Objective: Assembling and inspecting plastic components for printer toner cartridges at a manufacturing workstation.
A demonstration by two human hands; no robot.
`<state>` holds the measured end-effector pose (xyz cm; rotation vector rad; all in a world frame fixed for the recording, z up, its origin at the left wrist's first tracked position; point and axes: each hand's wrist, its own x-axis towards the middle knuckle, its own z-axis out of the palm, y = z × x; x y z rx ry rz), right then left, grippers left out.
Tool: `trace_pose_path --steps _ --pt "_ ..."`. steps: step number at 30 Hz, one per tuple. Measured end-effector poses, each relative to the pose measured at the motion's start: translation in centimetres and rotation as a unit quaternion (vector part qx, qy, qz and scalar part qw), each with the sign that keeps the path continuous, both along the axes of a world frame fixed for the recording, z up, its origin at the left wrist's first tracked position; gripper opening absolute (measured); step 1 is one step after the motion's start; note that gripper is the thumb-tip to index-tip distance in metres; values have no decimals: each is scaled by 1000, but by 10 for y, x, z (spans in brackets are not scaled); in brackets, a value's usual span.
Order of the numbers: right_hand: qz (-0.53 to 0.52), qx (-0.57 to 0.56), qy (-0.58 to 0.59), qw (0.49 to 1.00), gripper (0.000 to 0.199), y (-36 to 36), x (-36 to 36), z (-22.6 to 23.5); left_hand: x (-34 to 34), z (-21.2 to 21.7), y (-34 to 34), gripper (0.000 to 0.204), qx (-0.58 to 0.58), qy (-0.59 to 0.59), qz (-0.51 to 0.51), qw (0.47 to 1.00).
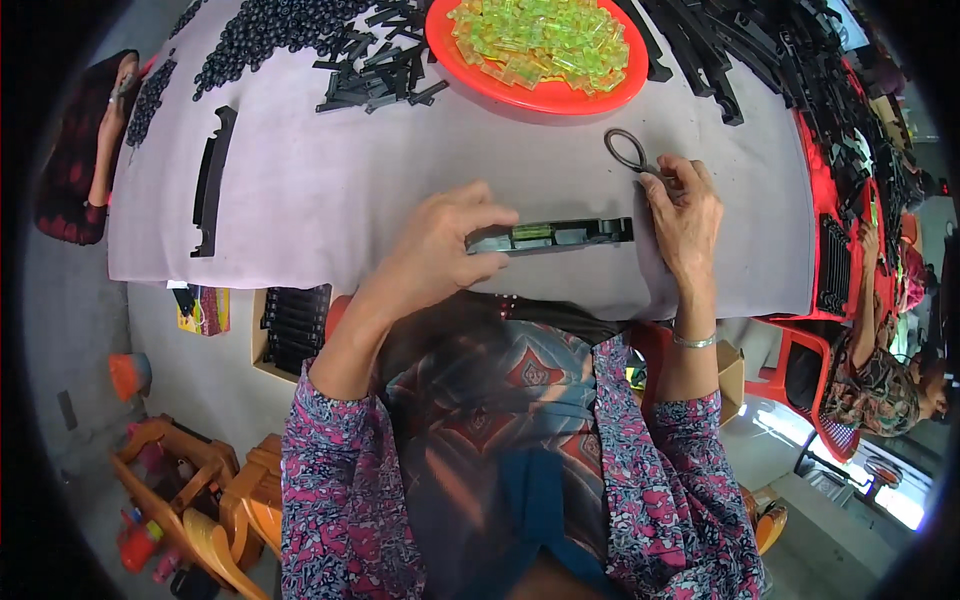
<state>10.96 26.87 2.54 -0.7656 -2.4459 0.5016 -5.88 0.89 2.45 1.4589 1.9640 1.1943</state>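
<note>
My left hand (445, 240) grips the left end of a narrow black spirit level body (606, 231) between thumb and fingers. The body lies crosswise near the front edge of the cloth-covered table, with a yellow-green vial (531, 231) in its middle. Its left tip is partly hidden by my fingers. Farther right, the thumb and fingers of my right hand (687, 215) close on a tool with a dark looped metal handle (626, 150). The rest of that tool is hidden, so I cannot tell its kind. Another black level body (212, 185) lies apart at the left.
A red bowl (540, 103) of yellow-green vials stands at the back. Small black strips (375, 72) and round black pieces (270, 38) are heaped left of it. Long black bodies (715, 60) pile up at the back right. People sit at both sides.
</note>
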Motion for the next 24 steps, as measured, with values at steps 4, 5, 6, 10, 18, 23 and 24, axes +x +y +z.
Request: trace_pose_path --steps 4,5,6,10,18,23,24 --pt "-10 -30 0 1000 25 -1 -2 3 -2 5 -1 40 -16 -45 -9 999" --pt "-17 -29 8 999 24 -5 -4 6 -3 8 -1 40 -24 -63 -15 998" --pt "-24 -29 17 999 24 -8 -4 8 -2 8 -2 37 -2 -114 -7 993" --pt "6 -69 45 997 19 -17 -5 11 -4 1 -3 24 106 -212 83 968" --pt "173 -122 78 974 10 -69 -21 22 -13 -16 -6 19 127 -309 212 919" --pt "254 -64 51 964 16 -88 -30 19 -20 -22 -8 18 152 -287 190 927" --pt "258 -69 43 963 16 -88 -30 16 -23 -24 -9 18 155 -260 198 932"
